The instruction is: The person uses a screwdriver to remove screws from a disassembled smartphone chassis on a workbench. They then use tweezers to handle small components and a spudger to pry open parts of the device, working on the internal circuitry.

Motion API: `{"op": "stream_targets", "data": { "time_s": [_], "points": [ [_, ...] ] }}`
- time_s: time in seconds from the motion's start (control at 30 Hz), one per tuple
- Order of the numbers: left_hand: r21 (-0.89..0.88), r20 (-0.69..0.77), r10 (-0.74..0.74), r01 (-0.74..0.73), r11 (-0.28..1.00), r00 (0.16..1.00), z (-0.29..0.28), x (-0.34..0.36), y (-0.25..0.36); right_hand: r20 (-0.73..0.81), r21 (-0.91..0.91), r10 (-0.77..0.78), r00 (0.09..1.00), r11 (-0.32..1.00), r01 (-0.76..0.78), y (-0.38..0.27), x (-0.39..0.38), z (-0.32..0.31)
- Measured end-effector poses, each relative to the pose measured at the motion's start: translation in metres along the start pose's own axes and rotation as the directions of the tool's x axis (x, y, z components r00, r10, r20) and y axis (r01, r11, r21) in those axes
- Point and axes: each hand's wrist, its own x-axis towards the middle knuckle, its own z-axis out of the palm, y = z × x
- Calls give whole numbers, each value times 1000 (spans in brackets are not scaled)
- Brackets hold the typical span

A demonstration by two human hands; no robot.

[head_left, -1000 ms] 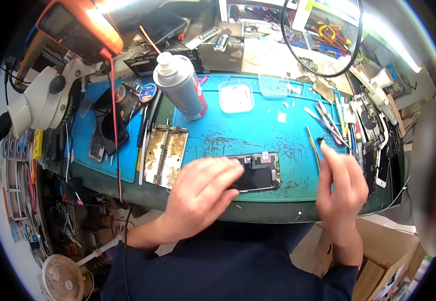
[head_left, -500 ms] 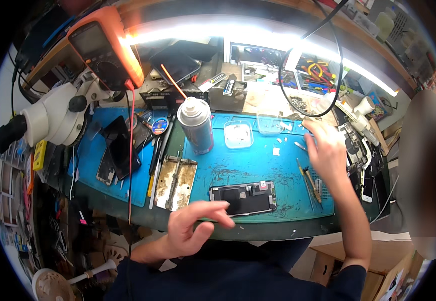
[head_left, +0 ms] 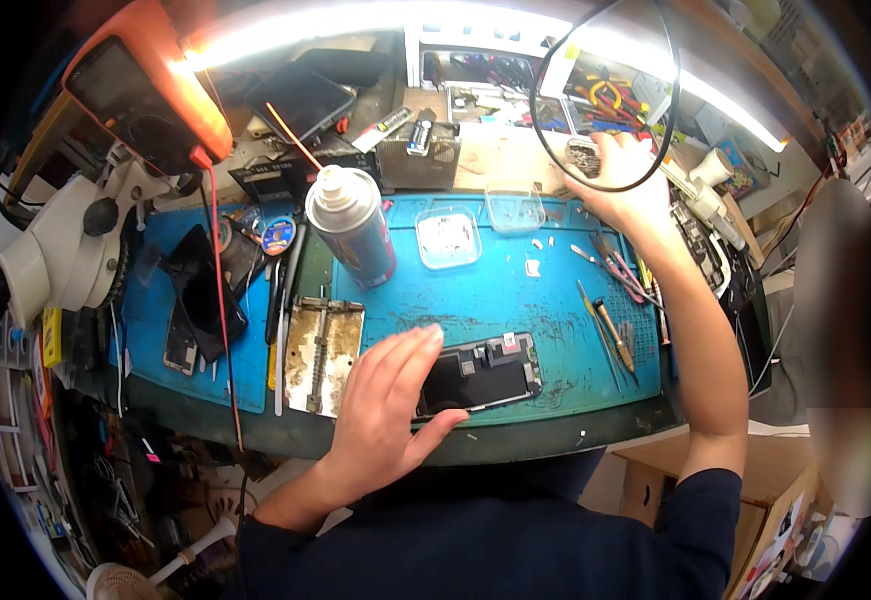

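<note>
My left hand point(head_left: 380, 395) spans the left end of a black phone screen assembly point(head_left: 480, 375), its fingers and thumb at opposite edges. At the back right, behind a black cable loop, my right hand point(head_left: 623, 180) has its fingers bent among small items and tool handles beside a tray of tools point(head_left: 600, 92); what they hold is hidden. Near my left hand lie a stained metal fixture point(head_left: 325, 355) and a blue mat point(head_left: 425, 310). Tweezers and a wooden-handled tool point(head_left: 615, 340) lie to the right of the screen.
A spray can point(head_left: 352, 240), two clear containers point(head_left: 447, 240), a microscope point(head_left: 75, 240), an orange multimeter point(head_left: 150, 90), stacked dark phones point(head_left: 200, 295) and phone parts point(head_left: 705, 255) at the right crowd the bench. A red lead hangs down over the left mat.
My right hand has moved up and back from the tools on the mat to the tray area. My left hand has come back onto the screen assembly, which is slightly turned.
</note>
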Motion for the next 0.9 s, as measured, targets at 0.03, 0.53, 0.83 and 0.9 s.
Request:
{"op": "stream_targets", "data": {
  "time_s": [0.03, 0.53, 0.83, 0.9],
  "points": [
    [30, 46, -2, 1, 1000, 999, 0, 4, 2, 28, 44, 14, 1000, 999, -16, -6, -13, -12],
    [384, 100, -111, 65, 921, 989, -2, 19, 12, 186, 463, -307, 934, 866, 192, -37, -204, -111],
    [415, -20, -124, 121, 902, 992, -8, 23, 7, -51, 457, -228, 972, 860, 226, -28, -197, -82],
    [274, -5, -74, 72, 959, 997, -6, 18, 13, -3, 411, -113, 994, 906, 104, -12, -194, -81]
  ]
}}
